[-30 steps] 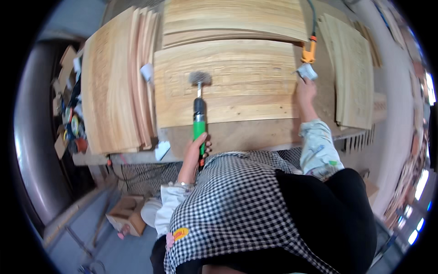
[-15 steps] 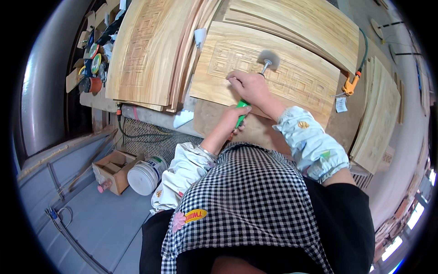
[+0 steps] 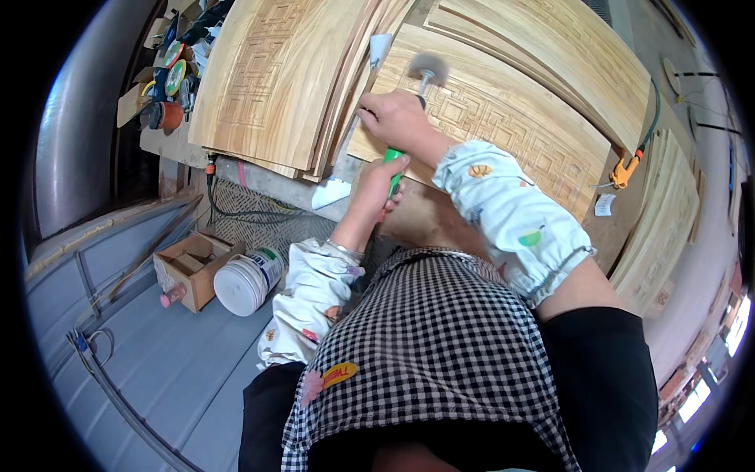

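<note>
A green straight grinder [image 3: 394,168] is held in both my hands, pointing away from me. My left hand [image 3: 373,187] wraps round its green body at the rear. Further forward, my right hand [image 3: 399,119] is closed over its front part, which is mostly hidden under the fingers. From its metal shaft extends a round grey sanding wheel [image 3: 429,71], blurred as if spinning. The wheel is over the left part of the carved pattern on a pale wooden panel [image 3: 543,98]. This panel lies flat before me.
Stacked carved panels stand at left [image 3: 314,47] and far right [image 3: 590,55]. An orange air blow gun [image 3: 624,171] lies right of the workpiece. Discs [image 3: 174,79] sit at far left. Below are a wooden box [image 3: 206,283], a white bucket [image 3: 240,287] and a dark hose [image 3: 252,213].
Both hands have carried the grinder leftward along the panel, so the wheel has gone from mid-pattern to its left part. The whole view has shifted slightly.
</note>
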A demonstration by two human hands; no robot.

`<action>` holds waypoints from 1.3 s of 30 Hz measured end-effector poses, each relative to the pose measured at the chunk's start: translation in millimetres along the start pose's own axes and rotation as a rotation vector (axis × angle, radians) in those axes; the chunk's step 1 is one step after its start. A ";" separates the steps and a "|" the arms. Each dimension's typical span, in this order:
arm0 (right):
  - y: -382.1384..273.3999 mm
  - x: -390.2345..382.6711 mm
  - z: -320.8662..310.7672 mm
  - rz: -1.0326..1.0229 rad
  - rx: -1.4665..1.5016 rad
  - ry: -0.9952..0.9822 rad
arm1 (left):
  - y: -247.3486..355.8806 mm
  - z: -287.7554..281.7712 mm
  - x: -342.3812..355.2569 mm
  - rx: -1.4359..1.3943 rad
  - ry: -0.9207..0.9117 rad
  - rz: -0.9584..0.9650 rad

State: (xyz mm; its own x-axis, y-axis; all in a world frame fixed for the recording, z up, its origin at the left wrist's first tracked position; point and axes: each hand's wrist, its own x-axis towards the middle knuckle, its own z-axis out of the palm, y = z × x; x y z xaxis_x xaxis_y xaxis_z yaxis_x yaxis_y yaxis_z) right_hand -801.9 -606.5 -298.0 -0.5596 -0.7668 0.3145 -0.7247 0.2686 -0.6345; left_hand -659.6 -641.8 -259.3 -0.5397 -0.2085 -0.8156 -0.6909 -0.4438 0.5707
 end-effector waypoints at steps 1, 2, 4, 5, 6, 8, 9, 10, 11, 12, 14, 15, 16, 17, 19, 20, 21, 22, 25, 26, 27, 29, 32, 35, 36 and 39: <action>-0.4 -8.1 -0.3 0.029 0.038 0.047 | 1.0 -7.2 1.5 0.049 -0.037 -0.038; 0.8 -9.2 -1.2 0.035 0.031 0.043 | 1.3 -10.3 2.5 0.100 -0.078 -0.077; 3.9 -8.5 -2.5 0.047 0.019 0.035 | -8.1 -0.8 0.5 -0.038 -0.038 -0.025; 2.7 -4.1 -1.3 -0.009 0.006 0.033 | -10.8 5.3 0.2 -0.104 -0.019 0.003; 1.0 -1.4 -0.5 -0.030 0.004 0.070 | -10.9 9.6 -0.2 -0.131 -0.001 0.017; -1.3 2.6 2.0 -0.074 0.005 0.140 | -11.2 13.7 -1.8 -0.188 0.041 0.042; -3.3 -4.4 3.2 0.000 0.028 0.162 | -13.6 0.4 2.1 -0.110 -0.021 0.013; -5.7 -14.6 2.4 0.061 0.016 0.131 | -13.8 -8.8 1.2 -0.016 -0.036 -0.012; -12.1 -24.8 -3.1 0.118 0.002 0.101 | -8.8 -14.1 -2.1 0.078 -0.052 -0.033; -15.9 -29.5 -6.4 0.175 -0.012 0.072 | -6.4 -15.9 -3.8 0.171 -0.067 -0.054; -8.4 -20.1 0.2 0.062 0.016 0.084 | -17.4 -8.0 -0.3 -0.002 -0.020 -0.014; -4.3 -14.0 1.5 0.015 0.008 0.074 | -21.9 0.8 0.7 -0.090 0.001 0.015; -0.8 -8.5 2.8 -0.032 -0.001 0.064 | -24.5 7.2 1.4 -0.180 0.022 0.043; -0.7 -2.1 3.7 -0.069 -0.009 0.072 | -22.1 10.6 -1.5 -0.151 0.035 0.073; -4.2 -14.2 -1.1 0.011 0.026 0.091 | -17.9 0.6 -0.3 -0.049 -0.035 -0.006; -5.4 -21.8 -3.6 0.057 0.036 0.103 | -9.4 -5.6 -3.2 0.072 -0.065 -0.055; -2.7 -26.0 -0.8 0.135 -0.013 0.103 | -7.0 -9.2 -0.4 0.112 -0.078 -0.049; -2.1 -28.0 2.2 0.212 -0.061 0.103 | -5.8 -11.8 1.5 0.151 -0.091 -0.043; 13.3 1.0 6.1 0.019 -0.009 0.083 | -8.3 9.5 5.5 -0.056 0.017 0.023; 11.9 8.9 9.4 -0.038 0.008 0.049 | -9.9 14.3 4.7 -0.140 0.068 0.052; 8.2 14.0 13.6 -0.077 0.059 0.133 | -4.8 16.5 0.8 -0.162 0.095 0.043; 3.8 5.5 13.8 -0.009 0.034 0.106 | -4.8 -6.1 8.3 -0.035 0.022 -0.004; -1.7 -1.2 13.4 0.063 -0.003 0.040 | -0.9 -17.6 5.3 0.100 0.000 0.001; 2.4 12.8 14.6 -0.041 0.032 -0.010 | -16.1 3.7 12.4 -0.141 0.080 0.030; 3.2 13.7 14.3 -0.092 0.030 -0.034 | -15.4 8.0 10.3 -0.179 0.101 0.030; -0.6 -6.4 9.7 0.064 0.024 -0.004 | -5.1 -13.9 6.1 0.034 0.008 -0.009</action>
State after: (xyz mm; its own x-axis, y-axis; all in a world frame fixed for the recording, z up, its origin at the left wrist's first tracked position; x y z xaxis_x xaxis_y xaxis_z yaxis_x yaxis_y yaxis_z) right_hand -794.0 -607.5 -306.6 -0.6026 -0.7510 0.2698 -0.6778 0.3032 -0.6698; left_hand -652.7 -652.9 -268.5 -0.5296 -0.2112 -0.8215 -0.7118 -0.4162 0.5658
